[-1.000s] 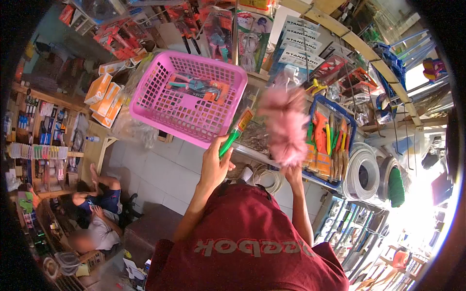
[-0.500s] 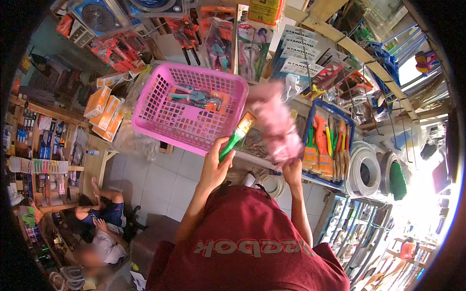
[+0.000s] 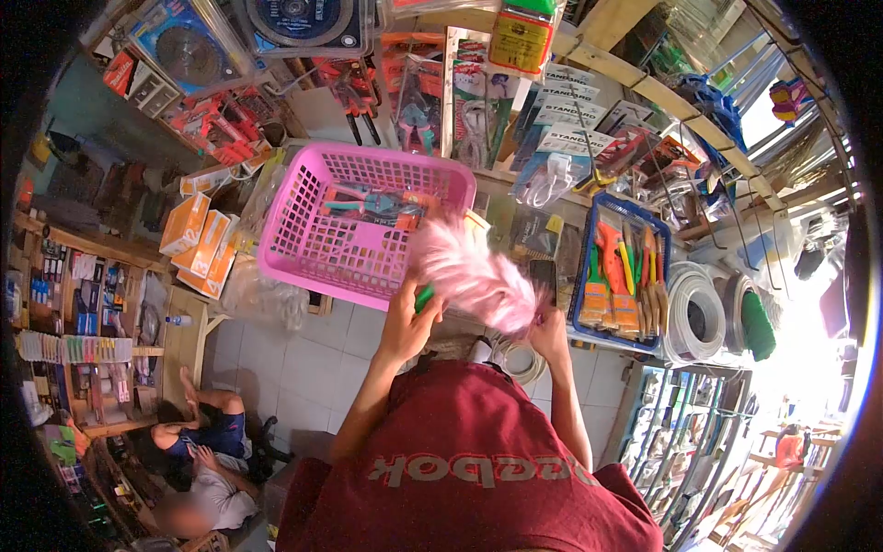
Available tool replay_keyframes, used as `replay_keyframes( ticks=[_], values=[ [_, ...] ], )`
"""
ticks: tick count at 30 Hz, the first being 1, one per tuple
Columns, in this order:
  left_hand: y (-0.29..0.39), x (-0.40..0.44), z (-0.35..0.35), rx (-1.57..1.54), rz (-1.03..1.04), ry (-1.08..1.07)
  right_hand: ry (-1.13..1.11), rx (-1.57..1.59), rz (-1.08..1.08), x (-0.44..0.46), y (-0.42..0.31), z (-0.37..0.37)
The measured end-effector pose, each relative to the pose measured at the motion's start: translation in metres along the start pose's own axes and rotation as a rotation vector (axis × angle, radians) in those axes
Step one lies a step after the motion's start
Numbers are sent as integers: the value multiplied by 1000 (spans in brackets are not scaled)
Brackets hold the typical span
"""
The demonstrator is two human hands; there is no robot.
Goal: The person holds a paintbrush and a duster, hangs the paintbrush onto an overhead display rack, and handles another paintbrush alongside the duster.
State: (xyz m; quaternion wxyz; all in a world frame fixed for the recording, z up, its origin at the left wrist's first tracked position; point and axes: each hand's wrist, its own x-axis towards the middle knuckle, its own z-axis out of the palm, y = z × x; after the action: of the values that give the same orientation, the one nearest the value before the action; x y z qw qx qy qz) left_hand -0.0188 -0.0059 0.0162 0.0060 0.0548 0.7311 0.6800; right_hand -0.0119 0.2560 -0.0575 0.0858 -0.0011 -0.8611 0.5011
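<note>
In my right hand (image 3: 549,333) is the end of a fluffy pink duster (image 3: 478,281), its fibres slanting up and left across to my other hand. My left hand (image 3: 407,322) is closed around a paintbrush, of which only a bit of green handle (image 3: 424,297) shows; the duster covers the bristle end. Just beyond stands a pink plastic basket (image 3: 368,161) with a packaged pair of pliers (image 3: 372,204) in it. To the right, a blue basket (image 3: 577,267) holds several paintbrushes (image 3: 625,285) with coloured handles.
Orange boxes (image 3: 204,241) stand left of the pink basket. Packaged tools and white-and-blue Standard packs (image 3: 575,138) fill the back. Coils of pale hose (image 3: 692,308) lie at the right. A person (image 3: 207,460) sits on the lower left, near shelves of goods.
The duster has swung left from beside the paintbrush to over its bristles, hiding them. My right hand has shifted slightly left and down. My left hand keeps its hold.
</note>
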Motion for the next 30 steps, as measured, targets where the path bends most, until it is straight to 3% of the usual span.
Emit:
replay_keyframes(
  ticks=[2, 6, 7, 8, 10, 13, 16, 17, 18, 19, 21, 23, 25, 28, 30],
  values=[
    [3, 1, -2, -36, -67, -6, 24, 14, 171, 0, 0, 1],
    [12, 0, -9, -131, -166, -24, 48, 316, 174, -8, 23, 15],
    [12, 0, -10, -173, -188, -23, 314, 320, -122, -5, 4, 31],
    [11, 1, -11, -215, -211, -22, 67, -38, -180, -6, -11, 13],
    [11, 2, -12, -296, -240, -23, -8, -77, 208, -10, 19, 19],
    [13, 2, -16, -392, -271, -37, -51, 84, 359, -12, 30, 15],
    [8, 2, -18, -510, -320, -96, 178, 204, -132, -14, -10, 23],
    [5, 2, -19, -582, -337, -122, 120, 100, -208, -14, -8, 25],
    [3, 1, -20, -655, -354, -147, -85, 180, 11, -13, 0, 21],
    [2, 1, -22, -709, -380, -196, -134, 196, 158, -14, 6, 17],
    [0, 1, -25, -819, -428, -284, -250, -73, 205, -14, 17, 9],
    [3, -2, -25, -902, -438, -308, -358, -634, 0, -20, 51, 13],
    [6, -3, -24, -983, -453, -331, -23, -16, -10, -20, 38, 27],
    [6, -6, -23, -1067, -470, -347, -67, 167, 124, -14, -11, 17],
    [2, -7, -23, -1071, -461, -354, -174, 194, 464, -10, 4, 5]
  ],
)
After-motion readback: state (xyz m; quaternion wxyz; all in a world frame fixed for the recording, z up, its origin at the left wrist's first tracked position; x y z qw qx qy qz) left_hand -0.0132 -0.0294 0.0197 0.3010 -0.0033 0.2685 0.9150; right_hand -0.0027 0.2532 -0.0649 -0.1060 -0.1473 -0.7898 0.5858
